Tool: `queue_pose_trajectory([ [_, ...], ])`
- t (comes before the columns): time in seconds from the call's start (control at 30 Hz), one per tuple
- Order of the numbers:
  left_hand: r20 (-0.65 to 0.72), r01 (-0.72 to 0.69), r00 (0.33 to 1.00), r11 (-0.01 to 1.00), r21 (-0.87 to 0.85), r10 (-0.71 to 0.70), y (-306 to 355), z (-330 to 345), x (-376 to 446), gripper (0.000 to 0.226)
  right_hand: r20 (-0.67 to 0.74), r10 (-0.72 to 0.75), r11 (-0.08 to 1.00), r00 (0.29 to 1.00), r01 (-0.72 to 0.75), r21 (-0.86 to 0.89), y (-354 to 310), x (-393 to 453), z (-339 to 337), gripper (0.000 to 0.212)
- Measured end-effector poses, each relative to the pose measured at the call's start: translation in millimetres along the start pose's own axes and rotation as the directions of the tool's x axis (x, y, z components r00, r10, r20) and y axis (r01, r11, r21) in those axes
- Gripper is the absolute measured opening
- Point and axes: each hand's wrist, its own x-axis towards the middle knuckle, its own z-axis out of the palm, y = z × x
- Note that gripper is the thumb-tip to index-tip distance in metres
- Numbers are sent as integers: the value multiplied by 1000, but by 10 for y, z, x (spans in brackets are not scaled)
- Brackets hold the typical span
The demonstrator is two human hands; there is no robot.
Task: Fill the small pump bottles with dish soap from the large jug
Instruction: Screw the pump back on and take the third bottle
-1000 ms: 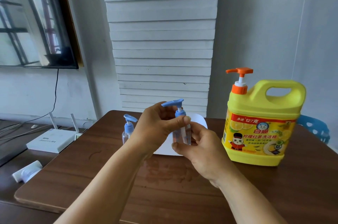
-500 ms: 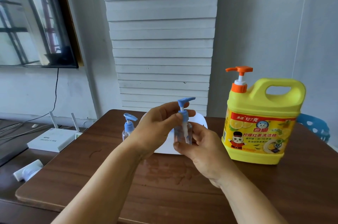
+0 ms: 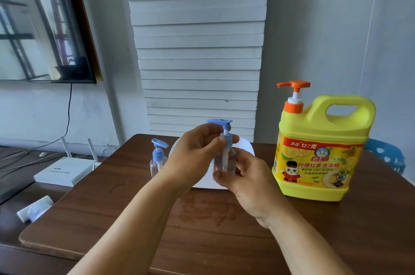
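Above the clear bottle (image 3: 224, 163) gripped by the right hand (image 3: 248, 181), the left hand (image 3: 195, 151) has pinched the blue pump (image 3: 225, 131) higher.

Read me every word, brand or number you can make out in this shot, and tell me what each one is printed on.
"多送 127克": red band on the yellow jug.
"白猫": brand in red on the jug's label.
"柠檬红茶洗洁精": red line under the brand.
Smaller lines beneath it: too small to read.
Grey print on top of the white router: upside down and blurred, unreadable.
Small pump bottles: no text visible.
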Motion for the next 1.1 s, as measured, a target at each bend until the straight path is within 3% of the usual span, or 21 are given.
queue_pose_trajectory([
  [0.07,22,-8,1000,1000,-3,8,18,22,-11,16,-2,-6,1000,1000,6,-11,-4,3,-3,29],
  [0.17,-84,-1,996,1000,-16,0,12,55,11,23,2,-13,1000,1000,13,-15,-10,1,8,30],
  [0.3,-26,-16,1000,999,-29,15,16,57,-3,24,-14,-12,1000,1000,11,-13,-4,20,-3,28],
  [0.4,-126,-17,992,1000,12,18,17,81,6,32,-5,-28,999,1000,28,-31,-2,24,2,31],
  [0.47,-153,0,988,1000,-26,-4,22,78,13,24,-4,-25,999,1000,24,-25,7,24,5,28],
  [0.6,-53,12,999,999,38,-10,20,75,-10,21,-9,-27,999,1000,27,-32,29,21,4,27],
  [0.73,-199,39,980,992,121,-15,18,108,4,21,-4,-40,999,999,40,-27,24,21,17,32],
  [0.9,-92,49,995,987,155,-34,40,82,-10,11,-15,-28,1000,1000,27,-5,50,32,9,28],
  [1.1,-159,71,986,982,173,-43,41,79,14,15,15,-26,1000,1000,26,1,67,44,43,29],
])
